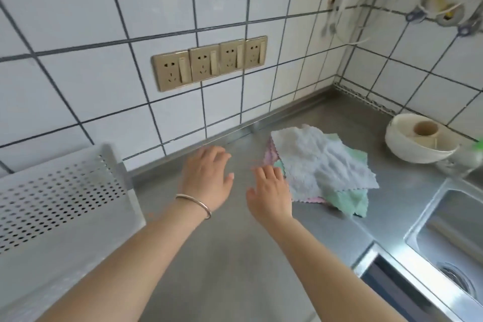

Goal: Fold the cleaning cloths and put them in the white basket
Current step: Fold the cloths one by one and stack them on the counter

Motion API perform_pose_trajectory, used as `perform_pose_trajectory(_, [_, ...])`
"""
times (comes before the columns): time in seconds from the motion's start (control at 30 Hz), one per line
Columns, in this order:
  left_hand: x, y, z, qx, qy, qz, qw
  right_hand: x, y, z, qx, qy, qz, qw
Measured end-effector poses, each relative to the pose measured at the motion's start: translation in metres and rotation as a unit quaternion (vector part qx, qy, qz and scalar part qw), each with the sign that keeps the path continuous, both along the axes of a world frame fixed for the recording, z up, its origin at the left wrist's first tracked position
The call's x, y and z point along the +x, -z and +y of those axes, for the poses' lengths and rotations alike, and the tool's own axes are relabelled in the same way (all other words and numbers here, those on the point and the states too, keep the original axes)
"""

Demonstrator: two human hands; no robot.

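Cloths [324, 167] sit in a loose, unfolded pile right of centre in the frame, on the steel surface [235, 256] close to the tiled wall. A pale blue-grey one lies on top, rumpled, with green and pink ones poking out underneath at odd angles. Looks like they were dropped there as a stack, so nothing is folded yet by my reckoning.

Both hands are out over the surface with fingers spread and flat, holding nothing, so no grip on anything. The left hand [209, 178], with a silver bangle [194, 204] on the wrist, is just left of the pile and apart from it. The right hand [270, 191] is at the pile's near-left edge, fingertips overlapping the cloth edge there — whether it's actually touching, I can't tell. My guess is the hands are reaching in to pull off the top cloth and flatten it in the open patch in front, since that's where there's room to fold.

The white basket [60, 206] is at the lower left of the frame, perforated side facing us, parked right beside the left arm — handy for dropping folded cloths in with a short reach.

A white bowl [418, 144] sits at the right edge, a sink [444, 230] at lower right, and a row of sockets [209, 63] on the wall.
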State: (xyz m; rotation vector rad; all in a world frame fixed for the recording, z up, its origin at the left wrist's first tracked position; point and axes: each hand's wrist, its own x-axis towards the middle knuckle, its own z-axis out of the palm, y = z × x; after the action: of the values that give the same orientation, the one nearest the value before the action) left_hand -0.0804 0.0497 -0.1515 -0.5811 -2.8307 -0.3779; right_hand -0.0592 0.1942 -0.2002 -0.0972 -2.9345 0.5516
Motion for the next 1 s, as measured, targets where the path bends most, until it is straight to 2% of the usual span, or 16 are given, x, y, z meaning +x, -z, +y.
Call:
perform_pose_trajectory(0.1, [-0.005,0.034,0.043,-0.002,0.027,-0.065,0.998,0.006,0.023,0.040,0.011,0.011,-0.058,0.998])
perform_pose_trajectory(0.23, [-0.023,0.078,0.142,0.008,0.041,-0.165,0.985,-0.010,0.058,0.140,0.040,0.026,-0.112,0.993])
perform_pose_trajectory(0.47, [-0.069,0.144,0.236,-0.060,0.055,-0.200,0.976,-0.054,0.091,0.245,0.055,-0.047,-0.164,0.984])
perform_pose_trajectory(0.6, [-0.081,0.173,0.255,-0.084,0.058,-0.209,0.973,-0.071,0.108,0.267,0.054,-0.091,-0.155,0.982])
perform_pose_trajectory(0.7, [-0.081,0.185,0.255,-0.102,0.053,-0.224,0.968,-0.074,0.120,0.274,0.048,-0.103,-0.110,0.987])
perform_pose_trajectory(0.83, [-0.087,0.187,0.253,-0.028,0.024,-0.194,0.980,-0.087,0.124,0.279,0.040,-0.074,-0.085,0.993])
perform_pose_trajectory(0.93, [-0.094,0.170,0.245,0.030,-0.042,-0.203,0.978,-0.097,0.120,0.292,0.073,-0.082,-0.102,0.989])
perform_pose_trajectory(1.0, [-0.100,0.158,0.242,0.065,-0.104,-0.209,0.970,-0.101,0.104,0.306,0.069,-0.047,-0.120,0.989])
